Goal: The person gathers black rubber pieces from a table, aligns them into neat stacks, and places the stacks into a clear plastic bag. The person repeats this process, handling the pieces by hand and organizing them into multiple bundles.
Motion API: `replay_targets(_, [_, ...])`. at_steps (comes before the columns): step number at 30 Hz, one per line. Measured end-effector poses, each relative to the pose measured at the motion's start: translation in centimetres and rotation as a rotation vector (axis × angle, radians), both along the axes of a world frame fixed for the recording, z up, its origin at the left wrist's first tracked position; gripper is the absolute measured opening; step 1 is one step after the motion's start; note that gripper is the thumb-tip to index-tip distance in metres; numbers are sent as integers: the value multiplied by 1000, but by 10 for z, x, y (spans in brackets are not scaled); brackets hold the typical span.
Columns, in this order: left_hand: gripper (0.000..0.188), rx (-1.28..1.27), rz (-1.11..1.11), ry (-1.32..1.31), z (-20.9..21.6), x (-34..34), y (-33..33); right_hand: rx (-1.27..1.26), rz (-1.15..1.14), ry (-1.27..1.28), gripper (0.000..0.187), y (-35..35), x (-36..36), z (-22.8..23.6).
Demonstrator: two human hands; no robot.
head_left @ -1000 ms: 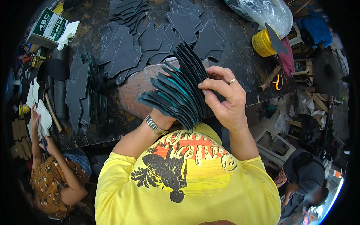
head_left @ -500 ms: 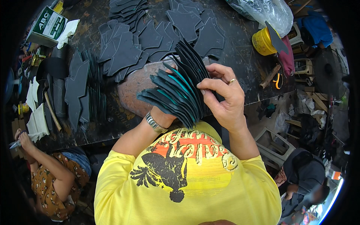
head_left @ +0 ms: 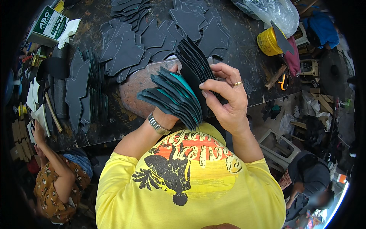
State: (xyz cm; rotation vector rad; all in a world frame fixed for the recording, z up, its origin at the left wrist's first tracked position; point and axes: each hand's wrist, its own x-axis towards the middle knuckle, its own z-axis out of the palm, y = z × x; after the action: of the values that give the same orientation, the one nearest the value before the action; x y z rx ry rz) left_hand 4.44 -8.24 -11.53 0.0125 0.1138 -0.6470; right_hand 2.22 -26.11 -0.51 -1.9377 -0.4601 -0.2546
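In front of my chest is a fanned stack of thin black cut pieces [head_left: 173, 93], some showing teal undersides. My left hand [head_left: 166, 119], wearing a metal watch, is closed around the stack from below and the left; its thumb tip shows at the top and most fingers are hidden. My right hand [head_left: 230, 97], with a ring, pinches the upright black pieces [head_left: 193, 63] on the stack's right side between thumb and fingers. A gap separates these from the teal-edged ones. Beneath the stack a brownish stone slab [head_left: 131, 93] lies on the dark table [head_left: 244, 76].
Dark cut sheets [head_left: 126, 55] lie in overlapping piles beyond the slab. Another stack [head_left: 78, 91] stands left, near a wooden-handled tool [head_left: 53, 113] and a green-white can [head_left: 47, 26]. A yellow bucket [head_left: 268, 42] stands right. Co-workers sit at lower left [head_left: 59, 183] and lower right [head_left: 309, 179].
The gap between the right-hand pieces and the teal-edged ones has widened, and less teal shows. My hands barely shifted. The left co-worker's hands have moved apart.
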Motion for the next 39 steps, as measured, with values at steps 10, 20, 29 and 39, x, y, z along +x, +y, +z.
replay_targets(10, [68, 154, 5, -24, 28, -5, -14, -136, 6, -88, 28, 2, 0, 5])
replay_targets(20, [56, 143, 70, -54, 48, -2, -13, -81, 74, -142, 33, 2, 1, -3])
replay_targets(29, [54, 64, 55, -35, 45, -1, -13, -169, 45, -114, 38, 3, -4, 9])
replay_targets(39, [57, 59, 40, -11, 39, -8, -8, -27, 50, -118, 34, 6, -6, -3])
